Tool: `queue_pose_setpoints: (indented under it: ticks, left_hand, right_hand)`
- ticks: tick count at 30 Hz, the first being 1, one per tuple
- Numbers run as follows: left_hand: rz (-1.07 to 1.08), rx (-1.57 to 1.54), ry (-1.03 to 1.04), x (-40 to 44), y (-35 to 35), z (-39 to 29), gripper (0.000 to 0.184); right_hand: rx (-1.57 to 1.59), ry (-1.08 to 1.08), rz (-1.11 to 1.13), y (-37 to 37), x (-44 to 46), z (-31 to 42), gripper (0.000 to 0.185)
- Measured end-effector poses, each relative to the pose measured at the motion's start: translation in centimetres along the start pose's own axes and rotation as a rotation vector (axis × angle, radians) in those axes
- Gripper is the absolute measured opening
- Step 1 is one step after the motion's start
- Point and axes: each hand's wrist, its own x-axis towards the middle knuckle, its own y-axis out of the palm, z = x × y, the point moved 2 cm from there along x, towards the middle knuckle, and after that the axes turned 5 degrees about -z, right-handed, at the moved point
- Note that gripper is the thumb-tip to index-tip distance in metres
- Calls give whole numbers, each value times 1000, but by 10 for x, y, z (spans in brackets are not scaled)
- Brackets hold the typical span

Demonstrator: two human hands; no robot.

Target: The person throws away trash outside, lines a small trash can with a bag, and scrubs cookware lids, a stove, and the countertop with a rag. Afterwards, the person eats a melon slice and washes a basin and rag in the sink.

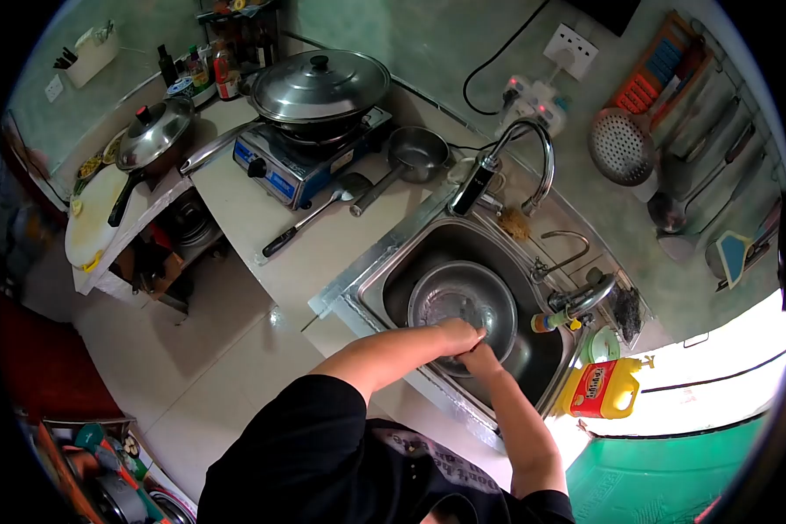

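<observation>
From far off, I see a big metal sink [441,240], and the round metal bowl [452,281] sits inside it. The left hand [459,335] and right hand [479,357] meet over the bowl's near side. Their fingers look curled, but I can't tell how tightly, or if they hold anything. I think the work at the bowl is partway along; I can't tell how much is left.

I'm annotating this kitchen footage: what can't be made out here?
All in the head view:
What the left hand and right hand hold, if anything: hidden by the hands themselves.
Contents of the wok: covered by its steel lid.
Dark object: cut off by the top edge.
</observation>
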Motion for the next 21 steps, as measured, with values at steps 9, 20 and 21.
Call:
queue_pose_setpoints:
  ticks: [9,20,21]
  left_hand:
    - [74,279,441,-22,-12,2,28]
    - [-718,-447,-475,-99,-2,2,57]
    - [-714,-441,-482,-108,3,0,57]
  right_hand:
    - [1330,768,102,30,-47,56,17]
    - [1212,321,-79,24,-50,66,49]
    - [1219,324,-73,37,-51,65,49]
